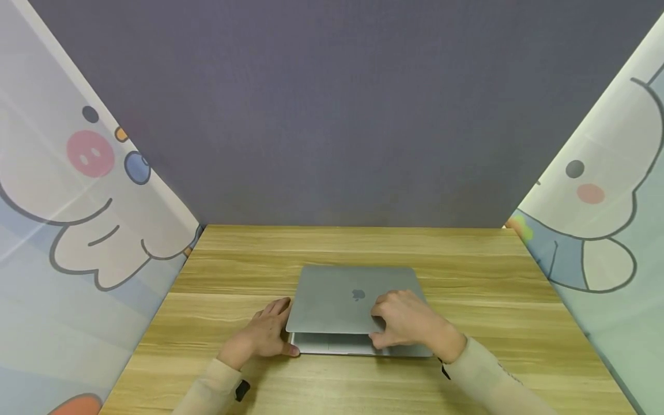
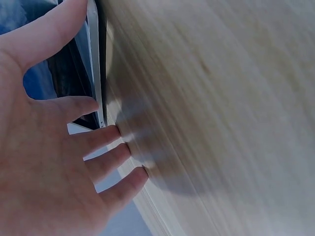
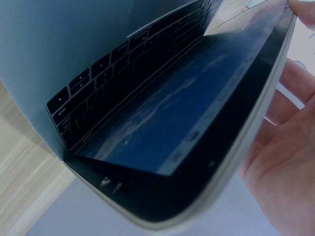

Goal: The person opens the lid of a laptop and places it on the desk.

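Observation:
A grey laptop (image 1: pixel 332 300) lies on the wooden table, its lid raised partway over the base (image 1: pixel 313 344). With thumb and curled fingers my right hand (image 1: pixel 407 320) pinches the lid's front edge, right of the middle. In the right wrist view, the lit blue screen (image 3: pixel 162 118) and the black keyboard (image 3: pixel 113 78) show between lid and base. At the laptop's left side is my left hand (image 1: pixel 267 335), its thumb on the base's front left corner. The left wrist view shows those fingers extended along the side, with fingertips near the tabletop.
The wood-grain table (image 1: pixel 249 253) extends around the laptop on all sides. Behind it stands a dark grey panel (image 1: pixel 332 115). Cartoon-printed curtains (image 1: pixel 46 242) hang at left and right.

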Tool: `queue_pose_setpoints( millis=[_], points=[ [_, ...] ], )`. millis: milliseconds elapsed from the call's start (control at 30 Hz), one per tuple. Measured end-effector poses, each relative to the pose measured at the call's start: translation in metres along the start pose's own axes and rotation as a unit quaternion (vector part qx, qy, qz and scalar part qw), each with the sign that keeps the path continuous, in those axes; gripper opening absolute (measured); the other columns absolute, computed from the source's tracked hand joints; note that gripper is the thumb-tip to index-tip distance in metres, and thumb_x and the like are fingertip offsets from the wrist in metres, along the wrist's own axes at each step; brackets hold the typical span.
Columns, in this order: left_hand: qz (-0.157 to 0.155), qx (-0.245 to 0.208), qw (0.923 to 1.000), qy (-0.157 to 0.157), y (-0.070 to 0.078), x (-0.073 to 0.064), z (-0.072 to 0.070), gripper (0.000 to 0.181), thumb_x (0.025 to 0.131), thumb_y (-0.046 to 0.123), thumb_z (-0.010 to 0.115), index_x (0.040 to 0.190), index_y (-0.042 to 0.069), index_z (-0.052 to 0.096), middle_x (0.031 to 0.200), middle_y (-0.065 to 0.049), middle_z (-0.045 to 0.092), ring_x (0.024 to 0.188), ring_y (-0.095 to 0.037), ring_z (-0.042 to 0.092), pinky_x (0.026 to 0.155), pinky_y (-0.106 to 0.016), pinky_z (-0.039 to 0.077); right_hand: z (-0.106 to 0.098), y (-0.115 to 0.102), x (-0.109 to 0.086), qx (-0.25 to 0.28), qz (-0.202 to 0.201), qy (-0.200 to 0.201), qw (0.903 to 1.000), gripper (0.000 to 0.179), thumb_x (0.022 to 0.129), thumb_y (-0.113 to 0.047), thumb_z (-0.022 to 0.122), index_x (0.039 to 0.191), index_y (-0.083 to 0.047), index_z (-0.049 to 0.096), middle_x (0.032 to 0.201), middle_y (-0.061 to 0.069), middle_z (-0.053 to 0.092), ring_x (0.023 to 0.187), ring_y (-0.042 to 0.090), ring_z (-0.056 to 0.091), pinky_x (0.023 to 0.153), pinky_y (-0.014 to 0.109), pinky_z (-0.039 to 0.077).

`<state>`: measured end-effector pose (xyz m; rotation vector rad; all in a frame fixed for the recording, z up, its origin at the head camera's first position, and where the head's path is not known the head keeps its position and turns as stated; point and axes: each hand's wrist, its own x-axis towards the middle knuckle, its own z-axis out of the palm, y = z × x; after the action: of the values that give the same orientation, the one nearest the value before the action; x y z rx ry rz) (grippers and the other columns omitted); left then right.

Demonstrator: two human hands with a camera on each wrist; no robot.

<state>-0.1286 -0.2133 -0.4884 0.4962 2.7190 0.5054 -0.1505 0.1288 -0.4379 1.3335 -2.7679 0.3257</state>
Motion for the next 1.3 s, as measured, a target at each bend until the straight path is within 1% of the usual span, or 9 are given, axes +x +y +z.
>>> queue_pose_setpoints(
  millis=[267, 400, 467, 600, 733, 867, 967, 1167, 1300],
  points=[
    [0.004, -0.009, 1.0000, -0.002, 0.000, 0.000, -0.002, 0.112, 0.073, 0.049, 0.088, 0.158, 0.003, 0.032, 0.163, -0.024, 0.026, 0.149, -0.044, 0.024, 0.113, -0.066, 0.028, 0.001, 0.000, -0.001, -0.018, 0.005, 0.009, 0.9998, 0.028, 0.074, -0.042, 0.079, 0.067, -0.019, 0.064, 0.080, -0.006, 0.069, 0.060, 0.005, 0.048, 0.046, 0.018, 0.035],
    [0.001, -0.013, 0.9999, -0.003, 0.000, -0.001, -0.001, 0.111, 0.073, 0.049, 0.088, 0.159, 0.005, 0.033, 0.163, -0.023, 0.026, 0.149, -0.044, 0.024, 0.114, -0.066, 0.027, 0.005, -0.001, -0.004, -0.057, -0.013, 0.053, 0.9969, 0.027, 0.072, -0.044, 0.078, 0.070, -0.020, 0.067, 0.077, -0.009, 0.065, 0.062, 0.007, 0.051, 0.045, 0.017, 0.032],
    [0.001, -0.017, 0.9999, -0.001, 0.000, -0.001, -0.001, 0.111, 0.072, 0.048, 0.088, 0.158, 0.005, 0.033, 0.163, -0.023, 0.026, 0.149, -0.044, 0.024, 0.114, -0.066, 0.028, 0.008, -0.001, -0.006, -0.078, -0.033, 0.093, 0.9920, 0.027, 0.070, -0.044, 0.079, 0.069, -0.020, 0.066, 0.075, -0.010, 0.063, 0.061, 0.007, 0.049, 0.045, 0.016, 0.031],
    [0.001, -0.023, 0.9997, 0.003, 0.001, -0.001, -0.002, 0.110, 0.072, 0.047, 0.089, 0.157, 0.004, 0.035, 0.162, -0.024, 0.026, 0.149, -0.045, 0.023, 0.114, -0.066, 0.027, 0.014, 0.001, -0.009, -0.107, -0.079, 0.180, 0.9747, 0.027, 0.067, -0.039, 0.081, 0.065, -0.020, 0.061, 0.071, -0.010, 0.058, 0.058, 0.008, 0.045, 0.045, 0.014, 0.029],
    [0.001, -0.024, 0.9997, 0.005, 0.000, -0.001, -0.002, 0.110, 0.071, 0.047, 0.089, 0.157, 0.004, 0.036, 0.162, -0.024, 0.027, 0.149, -0.045, 0.024, 0.114, -0.066, 0.027, 0.017, 0.001, -0.010, -0.114, -0.094, 0.241, 0.9592, 0.026, 0.067, -0.036, 0.080, 0.065, -0.019, 0.061, 0.070, -0.008, 0.056, 0.057, 0.008, 0.044, 0.043, 0.013, 0.030],
    [0.003, -0.024, 0.9997, 0.007, -0.001, -0.001, -0.001, 0.111, 0.071, 0.048, 0.089, 0.157, 0.004, 0.035, 0.162, -0.024, 0.028, 0.148, -0.045, 0.025, 0.113, -0.067, 0.027, 0.019, -0.001, -0.013, -0.114, -0.089, 0.276, 0.9501, 0.023, 0.069, -0.033, 0.079, 0.066, -0.017, 0.063, 0.069, -0.006, 0.057, 0.057, 0.009, 0.048, 0.044, 0.015, 0.037],
    [0.008, -0.025, 0.9996, 0.008, -0.001, -0.001, -0.001, 0.111, 0.071, 0.048, 0.089, 0.157, 0.004, 0.035, 0.161, -0.024, 0.027, 0.147, -0.046, 0.025, 0.113, -0.068, 0.027, 0.019, -0.002, -0.014, -0.114, -0.082, 0.292, 0.9462, 0.022, 0.075, -0.033, 0.074, 0.065, -0.016, 0.064, 0.068, -0.006, 0.058, 0.056, 0.010, 0.050, 0.045, 0.017, 0.041],
    [0.018, -0.029, 0.9994, 0.009, -0.001, -0.001, -0.002, 0.105, 0.073, 0.046, 0.088, 0.157, 0.007, 0.037, 0.162, -0.025, 0.026, 0.147, -0.046, 0.024, 0.112, -0.069, 0.026, 0.022, -0.002, -0.016, -0.137, -0.063, 0.321, 0.9351, 0.035, 0.091, -0.036, 0.058, 0.064, -0.014, 0.062, 0.067, -0.004, 0.058, 0.056, 0.013, 0.050, 0.047, 0.024, 0.044],
    [0.015, -0.032, 0.9993, 0.009, 0.000, -0.002, -0.002, 0.101, 0.073, 0.045, 0.088, 0.156, 0.010, 0.042, 0.162, -0.023, 0.026, 0.148, -0.045, 0.024, 0.112, -0.068, 0.026, 0.023, -0.002, -0.015, -0.144, -0.062, 0.352, 0.9229, 0.036, 0.093, -0.034, 0.058, 0.064, -0.012, 0.061, 0.066, -0.002, 0.058, 0.055, 0.015, 0.049, 0.048, 0.026, 0.045]
  ],
)
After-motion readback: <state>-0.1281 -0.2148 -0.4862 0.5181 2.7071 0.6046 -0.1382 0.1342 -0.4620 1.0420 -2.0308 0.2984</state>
